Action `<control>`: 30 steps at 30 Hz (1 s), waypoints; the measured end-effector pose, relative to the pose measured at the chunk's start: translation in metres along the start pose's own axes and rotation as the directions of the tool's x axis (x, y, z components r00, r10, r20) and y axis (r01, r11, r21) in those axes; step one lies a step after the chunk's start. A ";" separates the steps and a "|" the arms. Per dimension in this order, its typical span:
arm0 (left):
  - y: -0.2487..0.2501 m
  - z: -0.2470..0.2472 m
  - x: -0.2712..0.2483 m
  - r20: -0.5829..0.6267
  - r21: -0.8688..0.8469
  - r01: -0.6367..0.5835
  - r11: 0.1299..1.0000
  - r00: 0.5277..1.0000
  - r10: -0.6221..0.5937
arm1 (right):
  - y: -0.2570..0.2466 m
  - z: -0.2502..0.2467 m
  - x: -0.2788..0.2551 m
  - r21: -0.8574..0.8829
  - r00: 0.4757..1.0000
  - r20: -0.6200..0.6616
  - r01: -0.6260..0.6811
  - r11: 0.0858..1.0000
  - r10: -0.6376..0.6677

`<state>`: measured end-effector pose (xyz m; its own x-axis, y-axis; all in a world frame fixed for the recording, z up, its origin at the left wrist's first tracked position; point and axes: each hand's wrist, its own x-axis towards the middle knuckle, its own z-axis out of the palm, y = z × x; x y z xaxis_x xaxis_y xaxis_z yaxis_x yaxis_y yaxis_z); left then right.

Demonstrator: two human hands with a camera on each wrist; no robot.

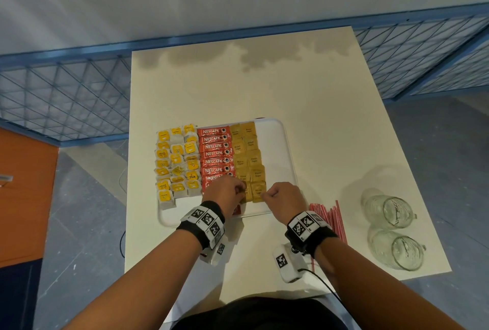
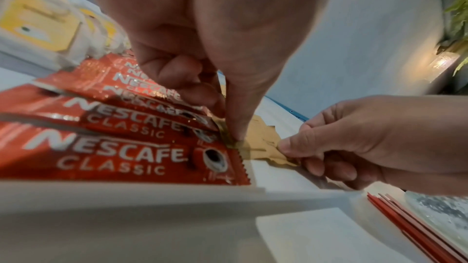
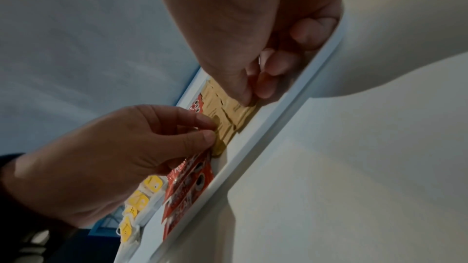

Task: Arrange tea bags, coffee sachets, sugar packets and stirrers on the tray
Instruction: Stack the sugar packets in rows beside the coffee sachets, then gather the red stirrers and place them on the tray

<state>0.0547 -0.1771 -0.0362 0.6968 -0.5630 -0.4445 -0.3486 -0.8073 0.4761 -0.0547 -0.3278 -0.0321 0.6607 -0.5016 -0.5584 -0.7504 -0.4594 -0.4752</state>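
A white tray (image 1: 280, 139) holds tea bags (image 1: 177, 163) on its left, red coffee sachets (image 1: 215, 155) in a middle column and brown sugar packets (image 1: 248, 155) in two columns beside them. Both hands are at the near end of the sugar columns. My left hand (image 1: 242, 190) pinches the left edge of the nearest sugar packet (image 3: 222, 137), next to the sachets (image 2: 121, 157). My right hand (image 1: 266, 194) pinches the right edge of the nearest packet (image 2: 263, 147) in the right column. Red-and-white stirrers (image 1: 330, 218) lie on the table, right of the tray.
Two clear glass jars (image 1: 387, 209) (image 1: 397, 250) lie on their sides at the table's near right. The tray's right strip is bare. A blue wire fence (image 1: 66, 96) runs behind the table. The table's far half (image 1: 264, 86) carries nothing.
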 end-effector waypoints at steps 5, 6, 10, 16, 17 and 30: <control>0.001 0.002 0.002 0.032 0.001 -0.027 1.000 0.999 0.027 | -0.002 -0.003 -0.003 -0.095 1.000 -0.007 0.021 0.995 -0.022; 0.002 0.002 0.002 0.039 0.004 -0.034 0.999 0.999 0.034 | -0.002 -0.003 -0.003 -0.108 0.999 -0.015 0.031 0.994 -0.033; 0.002 0.002 0.000 0.046 -0.015 -0.056 0.998 0.997 0.057 | 0.001 -0.009 -0.006 -0.080 0.996 -0.048 0.071 0.994 -0.075; 0.003 0.007 -0.013 0.023 -0.109 -0.119 0.987 0.992 0.122 | 0.021 -0.037 -0.016 -0.128 0.993 -0.045 0.098 0.987 -0.105; 0.003 0.009 -0.016 0.032 -0.127 -0.130 0.983 0.990 0.135 | 0.028 -0.041 -0.018 -0.173 0.995 -0.041 0.088 0.981 -0.096; 0.035 0.055 -0.056 0.244 -0.256 -0.136 0.957 0.949 0.200 | 0.102 -0.067 -0.066 -0.384 0.994 0.030 -0.086 0.919 0.106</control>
<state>-0.0307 -0.1838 -0.0363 0.4386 -0.7386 -0.5120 -0.2676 -0.6512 0.7101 -0.1736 -0.3910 0.0016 0.5767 -0.5251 -0.6258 -0.7397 -0.6608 -0.1272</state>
